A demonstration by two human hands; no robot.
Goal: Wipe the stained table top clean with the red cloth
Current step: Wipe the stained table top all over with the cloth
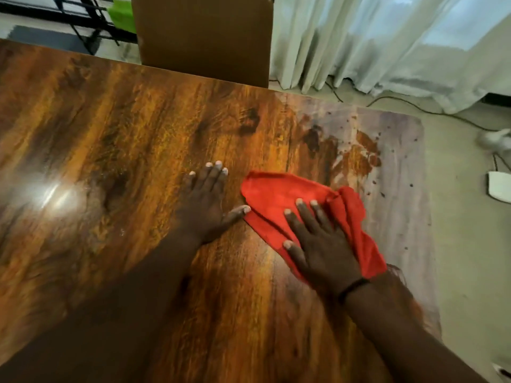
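Observation:
A glossy wood-grain table top [124,139] fills most of the view. The red cloth [279,193] lies crumpled on its right part. My right hand [320,241] presses flat on the cloth with straight, spread fingers. Flat on the bare wood just left of the cloth rests my left hand [207,201], its thumb tip touching the cloth's edge. Reddish-brown stains [365,150] and small dark specks spread over the table's far right corner, beyond the cloth. A smaller smear [398,275] shows near the right edge beside my right wrist.
A brown cardboard box [204,37] stands behind the table's far edge. White curtains [387,42] hang at the back right, with dark cables [431,111] and a white device [499,189] on the floor to the right. A black metal frame [83,20] is at the back left.

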